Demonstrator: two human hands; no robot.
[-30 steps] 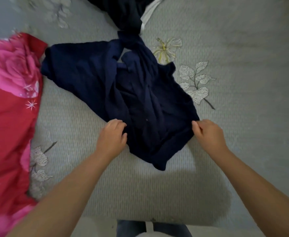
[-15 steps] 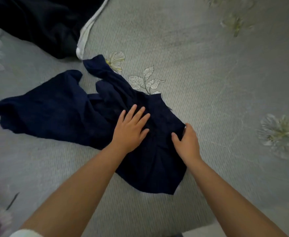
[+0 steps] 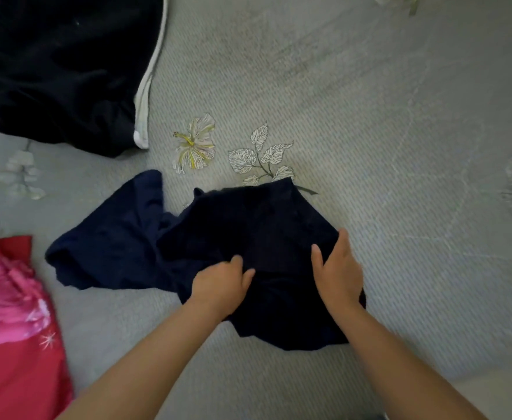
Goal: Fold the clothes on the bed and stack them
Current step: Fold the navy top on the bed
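Fingers of the left hand (image 3: 221, 283) curl into a bunch of the crumpled navy-blue knit garment (image 3: 206, 250); the right hand (image 3: 338, 271) lies on its right side, fingers hidden, grip uncertain. The garment rests on the grey floral bed (image 3: 369, 116), under both hands, its loose part trailing left. Step: probably spreading it flat; next, smooth before folding.

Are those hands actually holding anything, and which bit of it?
Both are on the navy garment. The left hand grips bunched cloth near its middle; the right hand rests on its right edge, thumb spread. A true grip there cannot be told.
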